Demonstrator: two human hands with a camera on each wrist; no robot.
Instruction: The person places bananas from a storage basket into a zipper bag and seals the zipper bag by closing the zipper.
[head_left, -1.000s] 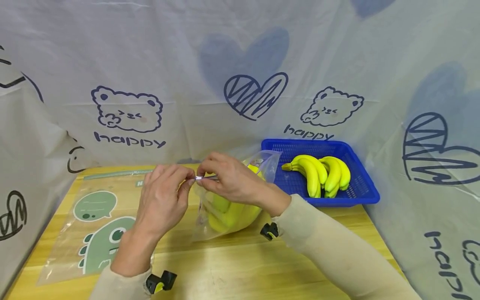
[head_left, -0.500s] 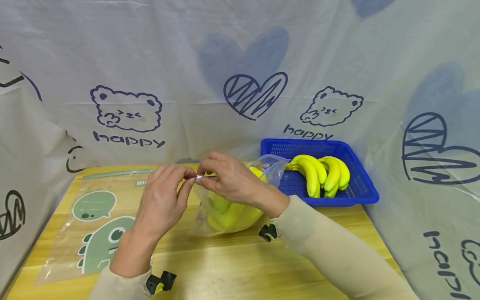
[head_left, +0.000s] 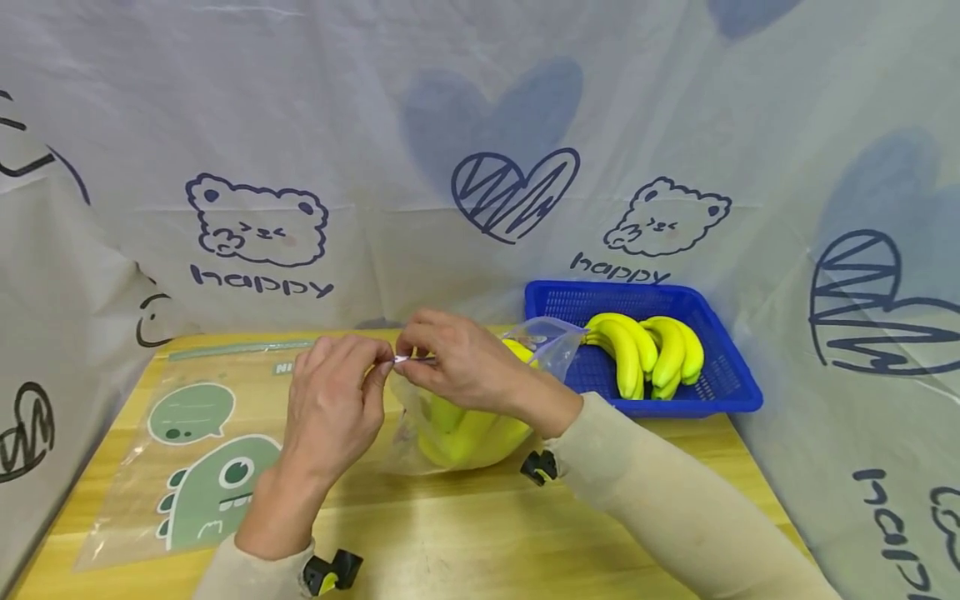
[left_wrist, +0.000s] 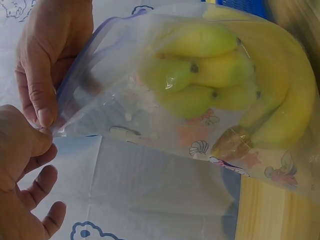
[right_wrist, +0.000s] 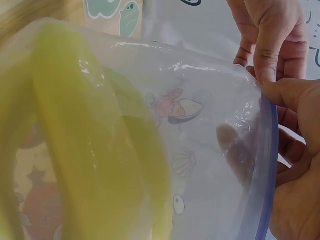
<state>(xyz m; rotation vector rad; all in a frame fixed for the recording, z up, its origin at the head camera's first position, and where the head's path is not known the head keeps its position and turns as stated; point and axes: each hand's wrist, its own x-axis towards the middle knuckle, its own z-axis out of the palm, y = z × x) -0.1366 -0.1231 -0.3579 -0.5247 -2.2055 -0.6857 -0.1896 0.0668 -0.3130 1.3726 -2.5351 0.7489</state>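
A clear zip bag holding a bunch of yellow bananas lies on the wooden table, at its middle. Both hands pinch the bag's zip edge at its left end. My left hand holds it from the left, and my right hand holds it just to the right. In the left wrist view the bananas show through the plastic, with my left thumb against the bag's corner. The right wrist view shows the blue zip strip running under my right thumb.
A blue plastic basket with another banana bunch stands at the back right. A flat zip bag printed with a green dinosaur lies at the left. Printed cloth walls close in the table on three sides.
The bag's loose far corner has drifted right toward the basket. Both hands keep their pinch on the zip edge and have hardly moved.
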